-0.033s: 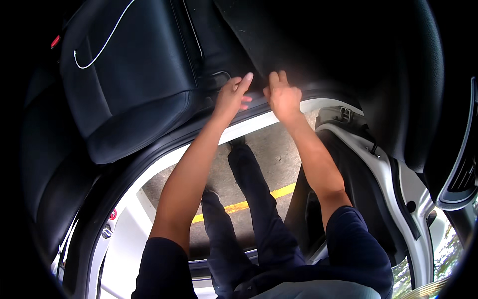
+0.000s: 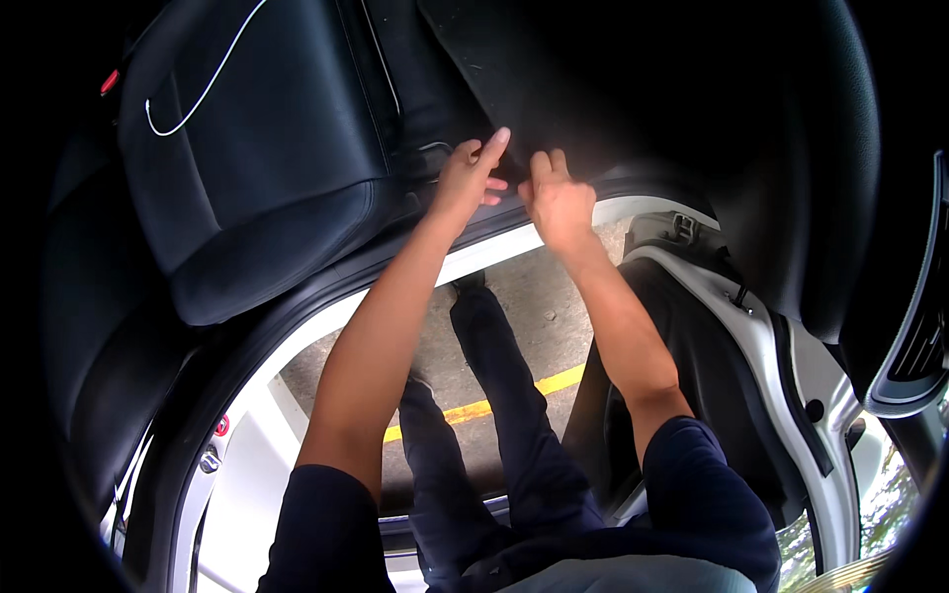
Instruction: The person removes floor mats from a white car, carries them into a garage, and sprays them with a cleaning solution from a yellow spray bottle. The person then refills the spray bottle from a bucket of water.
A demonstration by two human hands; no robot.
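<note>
My left hand (image 2: 465, 186) hangs over the inner edge of the door sill (image 2: 484, 225), beside the front corner of a black car seat (image 2: 277, 138). Its fingers are spread, and nothing shows between them. Just to its right, my right hand (image 2: 560, 208) is closed over the same sill edge, its back toward me and two bent knuckles pointing away. Whatever its fingers hold, if anything, is hidden. Beyond both hands lies the dark footwell floor (image 2: 494, 59), too dim to make out in detail.
A white cable (image 2: 213, 87) lies on the seat. The opened car door (image 2: 692, 336) stands at my right, with a door check strap (image 2: 684, 227) near its hinge. Below, my legs stand on concrete (image 2: 534, 316) crossed by a yellow line (image 2: 470, 410).
My left hand has shifted slightly away from me and to the right, closer to my right hand. The right hand has moved only a touch to the left.
</note>
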